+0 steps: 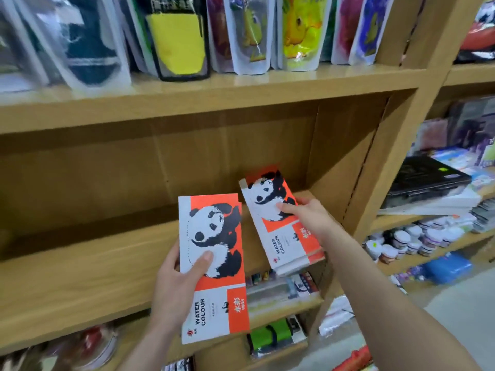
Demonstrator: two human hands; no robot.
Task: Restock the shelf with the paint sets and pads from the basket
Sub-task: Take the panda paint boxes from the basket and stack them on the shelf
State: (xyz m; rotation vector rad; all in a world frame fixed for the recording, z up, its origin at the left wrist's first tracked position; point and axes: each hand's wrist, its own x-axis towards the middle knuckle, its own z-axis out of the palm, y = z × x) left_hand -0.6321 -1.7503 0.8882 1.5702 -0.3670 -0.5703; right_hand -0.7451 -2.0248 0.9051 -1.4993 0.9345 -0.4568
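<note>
My left hand [175,287] grips a flat orange-and-white watercolour pad [214,269] with a panda picture, held in front of the wooden shelf [80,271]; a second pad seems to lie behind it. My right hand [308,215] holds a small stack of the same panda pads [278,223], which rests tilted on the right part of that shelf board, its near end over the edge. The basket is out of sight.
Plastic pouches [246,30] stand in a row on the shelf above. Lower shelves hold boxed sets [278,287] and a green item [273,334]. To the right of the upright post sit a dark case [428,178], paint jars [412,239] and a blue pack [447,267].
</note>
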